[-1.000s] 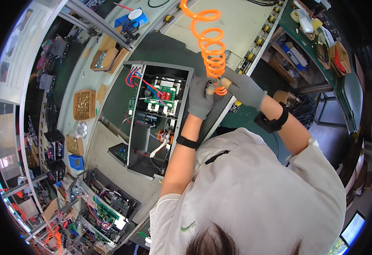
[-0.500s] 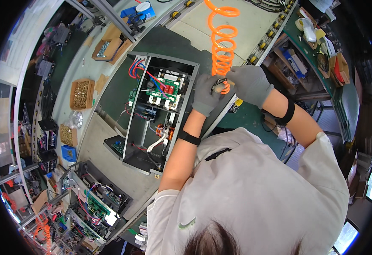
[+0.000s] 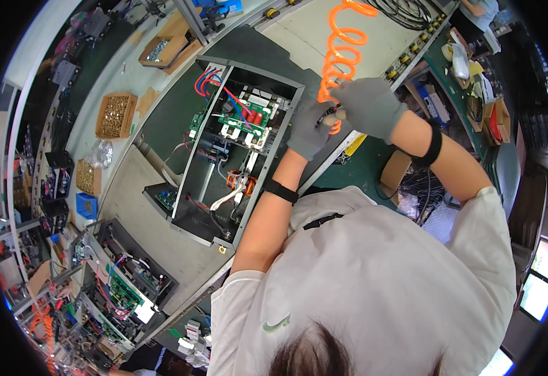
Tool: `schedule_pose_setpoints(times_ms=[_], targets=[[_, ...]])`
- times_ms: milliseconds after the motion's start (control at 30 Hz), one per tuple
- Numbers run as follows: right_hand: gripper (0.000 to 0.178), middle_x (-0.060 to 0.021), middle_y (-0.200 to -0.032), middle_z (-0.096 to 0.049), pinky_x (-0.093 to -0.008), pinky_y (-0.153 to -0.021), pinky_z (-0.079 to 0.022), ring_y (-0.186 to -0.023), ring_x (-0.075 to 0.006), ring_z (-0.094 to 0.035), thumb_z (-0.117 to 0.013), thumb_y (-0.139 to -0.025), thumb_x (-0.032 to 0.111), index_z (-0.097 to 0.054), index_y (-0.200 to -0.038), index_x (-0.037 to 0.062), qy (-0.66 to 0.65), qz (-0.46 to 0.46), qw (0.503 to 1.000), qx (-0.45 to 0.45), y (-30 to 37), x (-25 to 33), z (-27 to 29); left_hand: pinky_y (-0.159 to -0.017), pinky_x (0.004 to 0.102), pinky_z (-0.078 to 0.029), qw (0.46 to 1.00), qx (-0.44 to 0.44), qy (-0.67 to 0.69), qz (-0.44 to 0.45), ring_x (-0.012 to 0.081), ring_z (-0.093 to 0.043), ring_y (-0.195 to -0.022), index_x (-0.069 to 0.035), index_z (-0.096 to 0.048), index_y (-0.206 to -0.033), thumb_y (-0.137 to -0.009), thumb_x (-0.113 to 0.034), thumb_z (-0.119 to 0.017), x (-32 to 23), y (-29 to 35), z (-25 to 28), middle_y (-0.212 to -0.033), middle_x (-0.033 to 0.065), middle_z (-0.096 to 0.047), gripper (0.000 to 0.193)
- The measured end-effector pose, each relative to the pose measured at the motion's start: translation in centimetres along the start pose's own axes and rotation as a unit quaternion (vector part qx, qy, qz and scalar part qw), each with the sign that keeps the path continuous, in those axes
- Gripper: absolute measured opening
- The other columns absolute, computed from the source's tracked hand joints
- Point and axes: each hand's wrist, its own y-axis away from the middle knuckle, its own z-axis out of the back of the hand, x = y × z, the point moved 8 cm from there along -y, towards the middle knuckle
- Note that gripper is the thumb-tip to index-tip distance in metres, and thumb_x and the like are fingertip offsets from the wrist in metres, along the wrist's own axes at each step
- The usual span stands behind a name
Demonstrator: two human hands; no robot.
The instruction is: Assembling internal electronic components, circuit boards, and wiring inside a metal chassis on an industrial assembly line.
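Both of my hands wear grey gloves and meet beside the right wall of an open metal chassis (image 3: 278, 141). An orange coiled hose (image 3: 348, 39) hangs down from above to them. My left hand (image 3: 310, 131) curls around the hose's lower end, by a small dark fitting (image 3: 326, 115). From the right, my right hand (image 3: 369, 108) closes on the same end, its fingertips at the fitting. The fingers partly cover the fitting. Inside the chassis are a green circuit board (image 3: 258, 118), copper-coloured coils (image 3: 241, 182) and red and blue wires (image 3: 208, 78).
Left of the chassis, a box of brass-coloured fasteners (image 3: 116, 116), a box of silvery ones (image 3: 159, 51) and a blue bin (image 3: 87, 205) stand on the bench. Another unit with boards (image 3: 120, 285) lies at lower left. Black cables (image 3: 405, 12) lie coiled at the far side.
My view has shifted, so the chassis and hose appear a little further right. The hands stay together at the hose end, with the right hand turned slightly more over it.
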Motion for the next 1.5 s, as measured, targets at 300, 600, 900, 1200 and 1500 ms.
schedule_pose_setpoints(times_ms=[300,600,900,1200,1500], targets=[[0.031,-0.0128,-0.067,-0.060,-0.0394,-0.055,-0.045,-0.063,-0.0317,-0.061,-0.069,-0.076,0.036,-0.063,-0.080,0.0056,-0.246,-0.012,0.953,-0.175,1.1,-0.7,0.8,-0.066,0.0375,-0.046,0.999,-0.016,0.036,0.036,0.0310,-0.056,-0.076,-0.003,-0.065,-0.097,-0.079,-0.022,-0.064,1.4,0.2,0.9,-0.082,0.0145,-0.057,0.026],[0.016,-0.0153,-0.063,-0.057,-0.0386,-0.054,-0.044,-0.059,-0.0342,-0.057,-0.066,-0.077,0.020,-0.063,-0.075,0.0045,-0.237,-0.015,0.950,-0.204,0.9,-0.8,0.9,-0.067,0.0366,-0.046,0.999,-0.021,0.027,0.018,0.0305,-0.056,-0.075,-0.003,-0.065,-0.097,-0.078,-0.025,-0.066,0.6,0.3,1.0,-0.080,0.0135,-0.057,0.028],[0.014,-0.0154,-0.067,-0.058,-0.0386,-0.056,-0.045,-0.063,-0.0336,-0.058,-0.065,-0.077,0.017,-0.063,-0.078,0.0038,-0.274,-0.030,0.941,-0.195,1.8,-0.9,0.2,-0.066,0.0353,-0.045,1.000,-0.010,0.023,-0.004,0.0280,-0.055,-0.073,-0.003,-0.066,-0.096,-0.074,-0.015,-0.068,0.0,0.7,0.3,-0.078,0.0121,-0.058,0.025],[0.008,-0.0125,-0.069,-0.060,-0.0378,-0.056,-0.047,-0.063,-0.0319,-0.060,-0.064,-0.075,0.015,-0.063,-0.078,0.0072,-0.228,-0.014,0.944,-0.237,2.3,0.1,0.5,-0.065,0.0353,-0.047,0.997,-0.024,0.066,0.019,0.0291,-0.057,-0.076,-0.003,-0.065,-0.097,-0.073,-0.014,-0.069,-0.9,0.5,0.9,-0.084,0.0127,-0.060,0.027],[0.012,-0.0158,-0.071,-0.062,-0.0367,-0.057,-0.048,-0.065,-0.0321,-0.062,-0.061,-0.075,0.006,-0.068,-0.086,0.0073,-0.288,-0.040,0.926,-0.240,3.6,-0.7,1.7,-0.065,0.0340,-0.048,1.000,-0.029,-0.003,-0.006,0.0261,-0.060,-0.076,-0.004,-0.068,-0.095,-0.077,-0.022,-0.069,0.1,1.3,0.3,-0.087,0.0123,-0.062,0.026]])
